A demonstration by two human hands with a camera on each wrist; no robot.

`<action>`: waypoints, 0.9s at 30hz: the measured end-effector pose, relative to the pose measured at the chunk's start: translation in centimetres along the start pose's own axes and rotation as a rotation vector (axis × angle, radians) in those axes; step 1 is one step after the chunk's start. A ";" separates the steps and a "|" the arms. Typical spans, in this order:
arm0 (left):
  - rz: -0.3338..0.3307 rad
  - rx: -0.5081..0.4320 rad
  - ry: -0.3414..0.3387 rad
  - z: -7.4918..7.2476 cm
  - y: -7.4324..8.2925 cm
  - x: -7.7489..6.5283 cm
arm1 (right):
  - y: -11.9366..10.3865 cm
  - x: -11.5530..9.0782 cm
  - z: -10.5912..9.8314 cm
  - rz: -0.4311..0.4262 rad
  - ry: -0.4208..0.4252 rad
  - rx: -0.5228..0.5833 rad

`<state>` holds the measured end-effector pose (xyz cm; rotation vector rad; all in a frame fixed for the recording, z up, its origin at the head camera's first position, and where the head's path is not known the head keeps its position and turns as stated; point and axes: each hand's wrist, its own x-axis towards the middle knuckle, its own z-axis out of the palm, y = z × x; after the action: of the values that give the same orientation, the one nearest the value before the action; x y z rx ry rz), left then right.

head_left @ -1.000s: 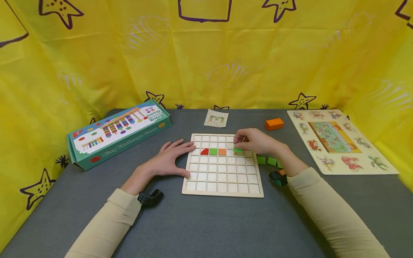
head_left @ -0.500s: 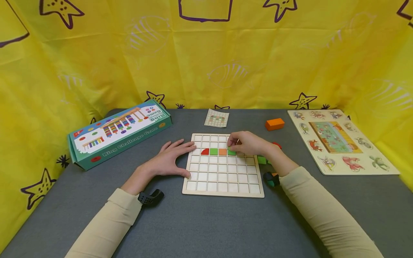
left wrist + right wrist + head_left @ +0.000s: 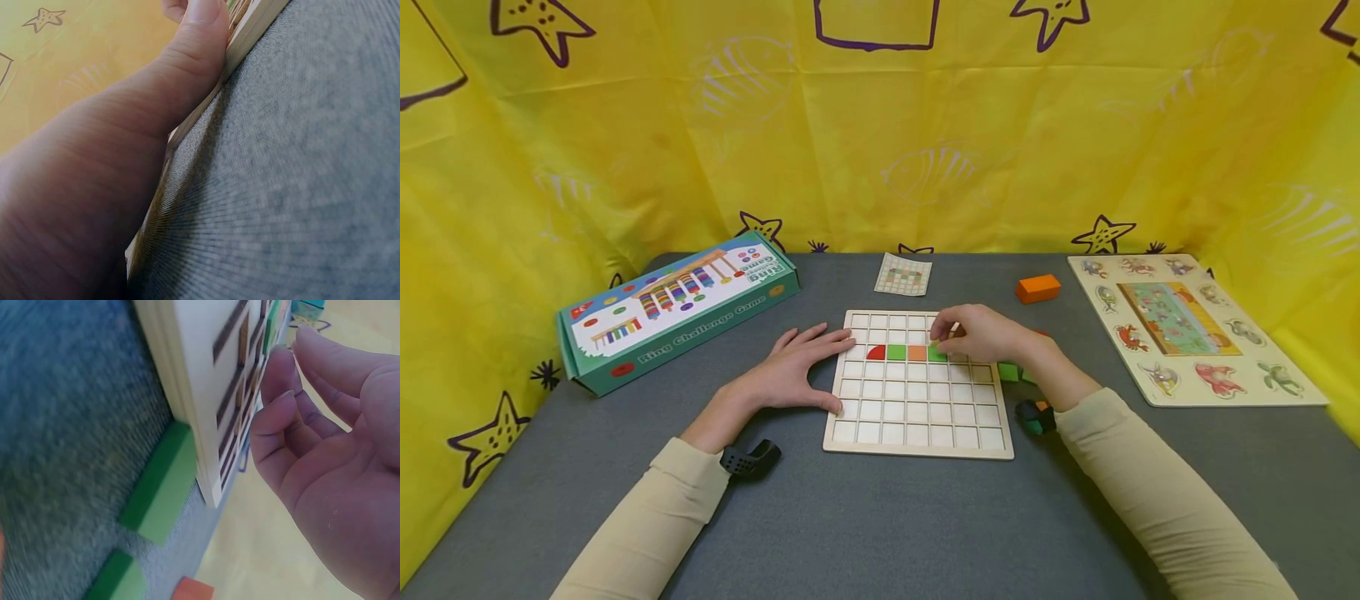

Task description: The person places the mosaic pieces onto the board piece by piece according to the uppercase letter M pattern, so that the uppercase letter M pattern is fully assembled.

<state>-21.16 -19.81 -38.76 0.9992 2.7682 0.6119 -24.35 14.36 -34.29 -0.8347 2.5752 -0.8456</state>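
My left hand (image 3: 793, 371) rests along the left edge of a wooden grid board (image 3: 891, 433), fingers spread and thumb on the frame. One row of the board holds a red piece with a rounded corner (image 3: 877, 353), a green square (image 3: 896, 352) and an orange square (image 3: 917, 353). At the right end of that row, the fingertips of my right hand (image 3: 981, 333) pinch a green block (image 3: 937, 354) sitting in its cell. The right wrist view shows thumb and index finger close together by green block tops (image 3: 271, 330); the contact is partly hidden.
Loose green blocks (image 3: 1008, 372) lie beside the board's right edge, partly under my right forearm. Behind the board are a pattern card (image 3: 903, 275) and an orange block (image 3: 1037, 289). A game box (image 3: 677, 312) stands left; a sea-animal puzzle board (image 3: 1180, 325) lies right.
My right hand has carried the green block left and set it into the cell beside the orange square. Over the last half second it has barely moved. The left hand stays put.
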 end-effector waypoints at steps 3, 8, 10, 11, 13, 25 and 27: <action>0.000 -0.002 -0.002 0.0 0.0 0.0 | 0.2 -0.3 -0.4 0.014 0.012 0.007; 0.002 -0.006 -0.001 0.0 0.0 0.0 | 0.5 -1.2 -1.3 0.033 0.030 0.027; 0.001 -0.006 -0.002 0.0 0.1 0.0 | 0.8 -1.6 -1.6 0.031 0.037 0.032; 0.000 -0.005 -0.003 -0.1 0.1 0.0 | 1.0 -1.8 -1.8 0.031 0.041 0.034; -0.001 -0.005 -0.005 -0.1 0.1 0.0 | 1.3 -2.2 -2.1 0.030 0.050 0.036; -0.005 -0.006 -0.007 -0.1 0.2 0.0 | 4.1 -4.7 -3.3 0.022 0.112 -0.029; -0.003 -0.006 -0.007 -0.1 0.2 0.0 | 4.6 -5.1 -3.4 0.023 0.117 -0.031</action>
<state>-21.05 -19.72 -38.58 0.9945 2.7597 0.6142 -23.81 22.02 -33.91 -0.7846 2.7005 -0.8749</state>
